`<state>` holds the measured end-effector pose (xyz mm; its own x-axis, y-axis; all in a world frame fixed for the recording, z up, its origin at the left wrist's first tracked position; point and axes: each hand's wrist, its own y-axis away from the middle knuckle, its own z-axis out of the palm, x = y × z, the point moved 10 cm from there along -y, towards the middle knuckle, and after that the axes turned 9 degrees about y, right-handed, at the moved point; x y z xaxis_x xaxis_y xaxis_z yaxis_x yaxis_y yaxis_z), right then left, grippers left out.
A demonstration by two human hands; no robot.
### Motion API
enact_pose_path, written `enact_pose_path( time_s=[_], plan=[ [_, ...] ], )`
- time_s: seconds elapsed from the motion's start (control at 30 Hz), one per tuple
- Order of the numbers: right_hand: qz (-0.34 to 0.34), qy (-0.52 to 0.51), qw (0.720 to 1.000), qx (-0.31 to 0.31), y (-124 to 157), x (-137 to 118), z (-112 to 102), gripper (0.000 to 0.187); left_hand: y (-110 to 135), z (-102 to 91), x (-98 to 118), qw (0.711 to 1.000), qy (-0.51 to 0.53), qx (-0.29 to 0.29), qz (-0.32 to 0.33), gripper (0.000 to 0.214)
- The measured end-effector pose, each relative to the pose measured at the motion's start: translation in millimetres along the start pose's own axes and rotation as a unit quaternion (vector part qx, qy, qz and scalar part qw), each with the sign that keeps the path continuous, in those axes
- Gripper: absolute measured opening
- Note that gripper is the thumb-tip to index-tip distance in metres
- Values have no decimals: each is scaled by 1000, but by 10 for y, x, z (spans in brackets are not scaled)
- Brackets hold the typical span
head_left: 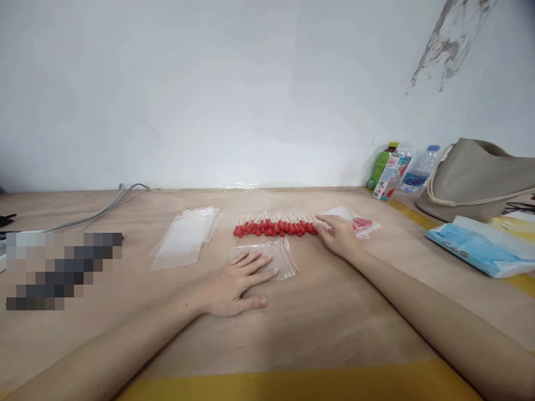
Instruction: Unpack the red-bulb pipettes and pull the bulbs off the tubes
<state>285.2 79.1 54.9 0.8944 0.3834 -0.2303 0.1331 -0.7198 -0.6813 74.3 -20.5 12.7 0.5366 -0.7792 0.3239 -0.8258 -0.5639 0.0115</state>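
My left hand [236,283] lies flat with its fingers spread, partly over a clear zip bag [286,262] with a red seal line. Just beyond the bag, several thin pale sticks with red tips [273,227] lie side by side in a row, tips toward me. At the right end of that row is my right hand [338,236], thumb and forefinger apart and close to the last sticks; whether they touch cannot be made out. Behind it, another zip bag [370,227] has something red inside. A stack of clear zip bags [179,239] lies left of the row.
Two drink bottles and a clear one [420,170] stand by the wall at the back right, near a grey-beige bag [472,178]. A blue plastic pack [480,248] lies at right. A grey cable [100,211] and a blurred-out dark object [67,273] are at left.
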Motion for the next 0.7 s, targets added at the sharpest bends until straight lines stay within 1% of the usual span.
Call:
enact_pose_path(
  time_s=[0.07,0.13,0.23,0.3,0.33,0.37,0.4,0.5,0.53,0.57,0.6,0.63,0.67,0.7],
  plan=[
    [57,84,995,23,19,164,-125,29,17,-19,13,1000,-6,11,-3,59],
    [131,175,976,20,58,376,-231,28,38,-81,42,999,-14,43,-7,56],
    [224,270,936,-33,124,680,-301,38,57,-226,68,993,-17,118,-19,42],
    [265,299,913,-80,154,833,-290,48,58,-327,44,985,-6,172,-29,33],
    [280,305,904,-102,164,888,-275,52,49,-358,31,982,2,189,-29,32],
    [293,308,897,-120,171,929,-263,56,28,-362,26,981,8,191,-22,33],
    [303,307,892,-133,176,956,-251,58,-4,-334,32,984,12,176,-9,36],
    [320,290,889,-154,184,970,-227,60,-88,-143,59,997,15,76,24,47],
    [321,283,890,-156,185,960,-221,59,-98,-93,55,998,16,52,23,49],
    [319,277,893,-157,186,947,-216,57,-100,-68,48,999,19,41,19,49],
    [316,272,895,-156,187,936,-213,56,-98,-70,40,999,25,44,12,47],
    [315,265,899,-152,188,927,-213,54,-91,-104,26,997,36,62,4,44],
    [313,257,902,-148,189,923,-211,53,-77,-169,0,994,50,97,-9,41],
    [312,247,906,-144,189,923,-208,52,-51,-257,-51,987,68,143,-29,37]
  ],
)
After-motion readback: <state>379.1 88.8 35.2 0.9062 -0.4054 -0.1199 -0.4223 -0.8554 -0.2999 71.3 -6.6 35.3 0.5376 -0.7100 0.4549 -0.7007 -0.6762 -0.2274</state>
